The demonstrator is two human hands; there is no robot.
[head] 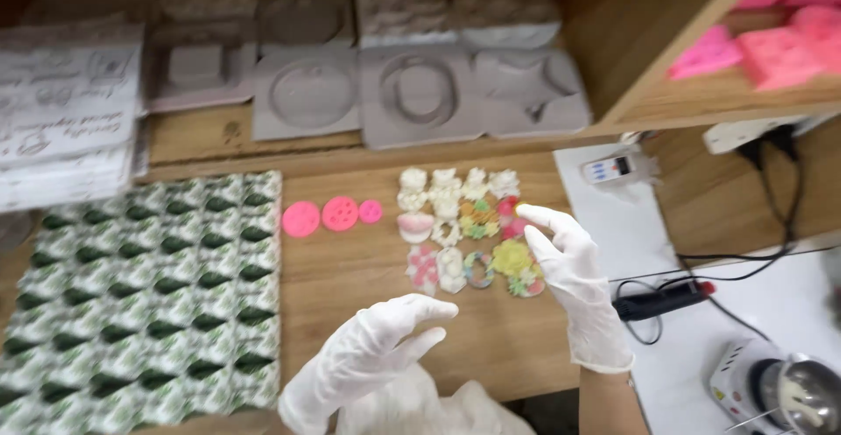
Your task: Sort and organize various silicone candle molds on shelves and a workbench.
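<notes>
Both hands are working in white disposable gloves over a wooden tabletop (350, 286). The right hand (569, 268) is hovering with fingers loosely spread and holding nothing, its fingertips just over the right edge of a cluster of small moulded ornaments in white, pink, green and yellow (464, 229); whether they are touching a piece cannot be told through the blur. The left hand (377, 347) is lying nearer the body, open and curled, gripping nothing, well below that cluster. Left of the right hand's fingertips, past the cluster, three round bright-pink silicone moulds (337, 214) are sitting in a row. Farther left, a sheet patterned in green and white leaf shapes (140, 295) is covering the table. Beyond the fingertips, grey plaster-like mould blocks (420, 93) are lined up. Judging by the layout, roughly a dozen ornaments are already laid out in rows; nothing is being lifted, so sorting or arranging appears to be midway.
</notes>
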